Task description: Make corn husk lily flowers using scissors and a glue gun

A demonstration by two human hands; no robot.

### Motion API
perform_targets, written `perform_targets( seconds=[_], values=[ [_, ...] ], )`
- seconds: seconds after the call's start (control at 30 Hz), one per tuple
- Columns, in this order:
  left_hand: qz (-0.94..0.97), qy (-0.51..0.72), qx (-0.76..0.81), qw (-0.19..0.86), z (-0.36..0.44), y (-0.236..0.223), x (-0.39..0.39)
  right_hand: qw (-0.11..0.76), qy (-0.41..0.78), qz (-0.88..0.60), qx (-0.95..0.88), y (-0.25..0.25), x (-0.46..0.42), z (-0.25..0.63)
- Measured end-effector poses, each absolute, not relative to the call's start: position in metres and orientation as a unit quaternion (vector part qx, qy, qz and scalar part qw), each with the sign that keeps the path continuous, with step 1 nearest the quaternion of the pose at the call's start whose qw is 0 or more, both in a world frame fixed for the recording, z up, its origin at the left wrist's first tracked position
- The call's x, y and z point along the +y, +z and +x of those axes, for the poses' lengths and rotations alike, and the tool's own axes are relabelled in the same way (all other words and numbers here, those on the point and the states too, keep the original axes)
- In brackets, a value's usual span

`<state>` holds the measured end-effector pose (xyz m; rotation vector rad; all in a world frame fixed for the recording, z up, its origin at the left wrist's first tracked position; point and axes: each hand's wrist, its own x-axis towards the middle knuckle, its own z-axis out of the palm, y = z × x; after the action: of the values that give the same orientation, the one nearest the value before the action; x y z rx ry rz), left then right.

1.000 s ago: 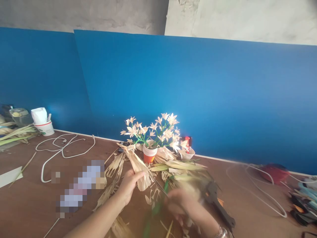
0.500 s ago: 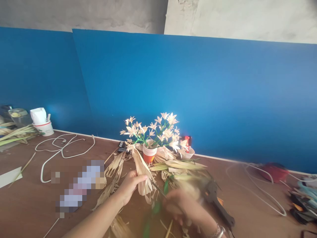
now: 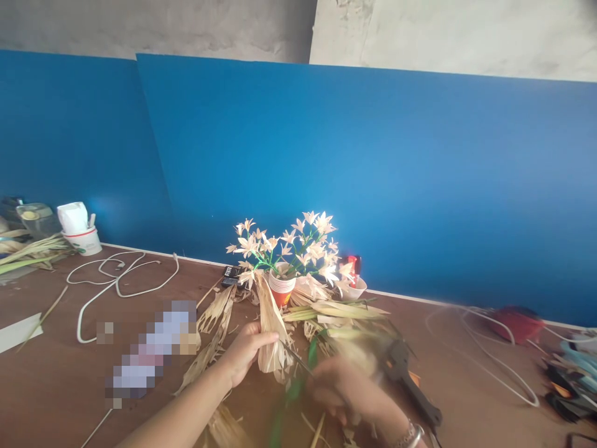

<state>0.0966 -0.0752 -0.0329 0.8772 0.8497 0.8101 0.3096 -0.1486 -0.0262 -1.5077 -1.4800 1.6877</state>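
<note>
Brown tabletop point(image 3: 56, 398) against blue panels point(image 3: 373, 168), mottled grey wall point(image 3: 209, 28) above, paler at right.

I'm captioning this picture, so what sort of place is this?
Probably a craft workspace, though whether at home or in a workshop I can't tell: dried, husk-like leaves litter the table, what looks like a glue gun lies at the right, and pale flowers stand in stacked paper cups.

The husk point(image 3: 270, 314) is straw-coloured, the flowers point(image 3: 316, 252) cream, their stems point(image 3: 268, 261) green.
</note>
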Motion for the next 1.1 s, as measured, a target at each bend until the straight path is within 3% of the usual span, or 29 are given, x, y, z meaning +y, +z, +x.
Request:
perform_targets(
  seconds=[1.1],
  values=[
    [0.392,0.376,0.396,0.740,0.0964,-0.0297,-0.0767,0.223,0.572,-0.533,-0.582,-0.0170,-0.1516,0.3088]
  ],
)
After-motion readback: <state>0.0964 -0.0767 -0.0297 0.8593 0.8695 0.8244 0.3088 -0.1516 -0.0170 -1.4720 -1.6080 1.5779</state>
